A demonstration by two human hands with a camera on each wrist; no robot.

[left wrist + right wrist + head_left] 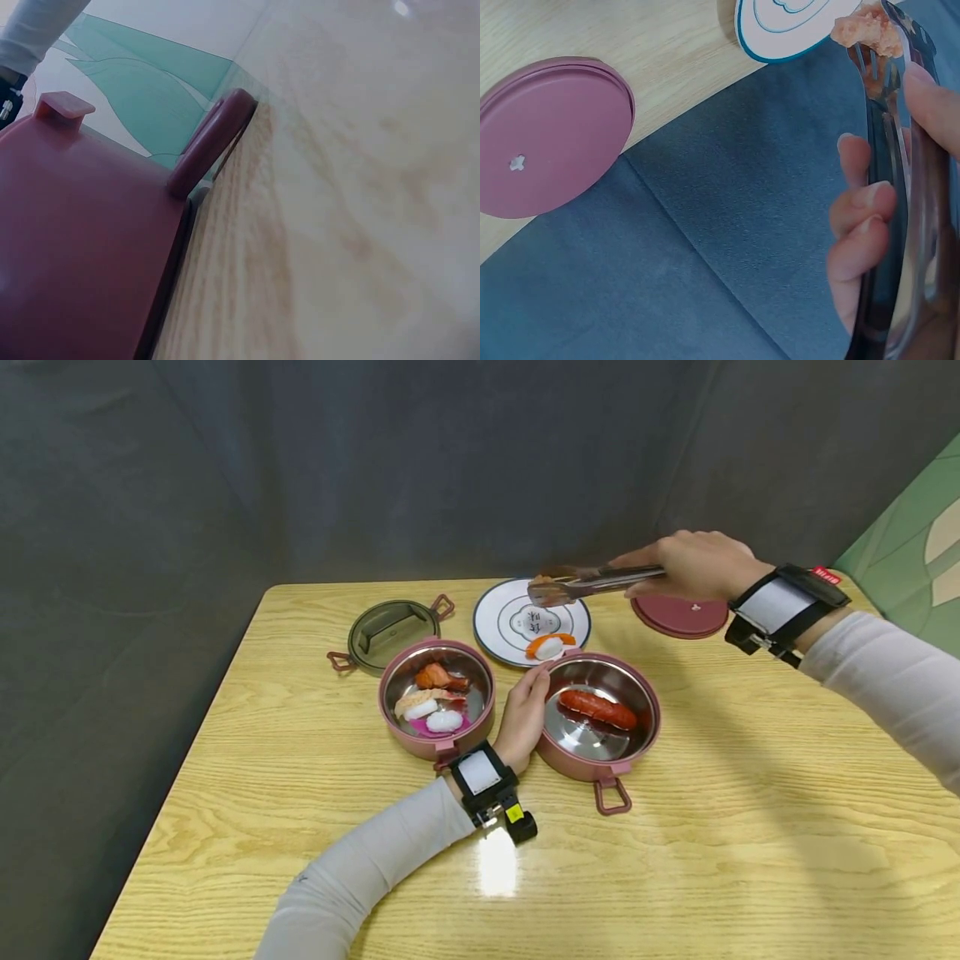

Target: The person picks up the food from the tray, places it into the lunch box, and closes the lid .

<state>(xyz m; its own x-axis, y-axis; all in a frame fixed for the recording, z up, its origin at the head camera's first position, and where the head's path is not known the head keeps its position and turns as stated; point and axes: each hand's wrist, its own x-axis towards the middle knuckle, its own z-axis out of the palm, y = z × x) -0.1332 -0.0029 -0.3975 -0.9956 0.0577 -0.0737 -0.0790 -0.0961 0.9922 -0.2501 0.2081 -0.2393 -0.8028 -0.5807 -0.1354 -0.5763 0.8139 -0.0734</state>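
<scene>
My right hand (701, 562) grips metal tongs (896, 225) above the far side of the table. Between their fork-like tips is a lumpy pinkish-orange piece of food (868, 31). In the head view the tips overlap the upper right of a white plate (491, 627), where an orange-topped sushi (550, 647) lies. My left hand (522, 718) rests along the left side of a pink pot (577, 767), fingers extended at its rim. A red sausage (597, 709) lies in that pot. Its side and handle show in the left wrist view, but not the hand.
Left of my left hand stands another pink pot (405, 739) holding a brown piece of meat (439, 677) and sushi (444, 721). Behind it lies a dark green lid (390, 643). A dark pink lid (678, 617) lies below my right hand, and a dark curtain (420, 468) hangs behind.
</scene>
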